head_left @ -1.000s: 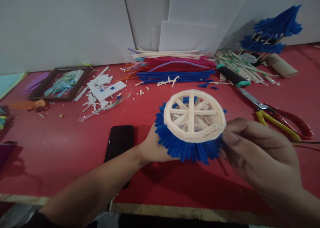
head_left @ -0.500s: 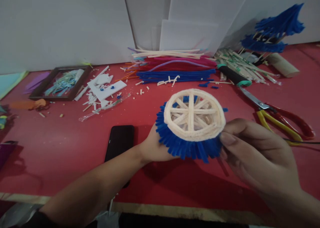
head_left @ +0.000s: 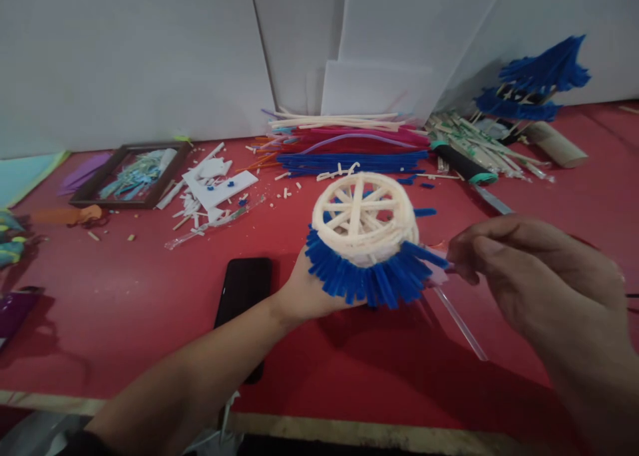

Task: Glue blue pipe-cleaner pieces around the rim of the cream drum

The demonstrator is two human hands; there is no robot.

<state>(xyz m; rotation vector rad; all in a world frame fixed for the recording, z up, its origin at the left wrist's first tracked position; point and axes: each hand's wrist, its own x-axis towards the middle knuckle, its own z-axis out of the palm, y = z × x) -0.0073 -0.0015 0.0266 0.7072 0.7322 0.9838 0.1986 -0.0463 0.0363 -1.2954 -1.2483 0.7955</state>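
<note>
My left hand is closed round the underside of a round pipe-cleaner piece, its fingers mostly hidden. A cream spoked wheel forms the top of this piece, tilted toward me. Below it spreads a fringe of short blue pipe-cleaner strips. My right hand is at the right side of the fringe, thumb and forefinger pinched at the outer end of a blue strip. A clear rod slants out below the piece; what bears it is hidden.
A black phone lies left of my forearm. Behind are bundled pipe cleaners, white scraps and a brown frame. Pliers, partly hidden by my right hand, and a black-handled tool lie right, before a blue-roofed model.
The wheel piece has shifted slightly left and tipped, showing more of its side. My right hand has drawn outward from the rim to a strip's end. The clear rod has come into view.
</note>
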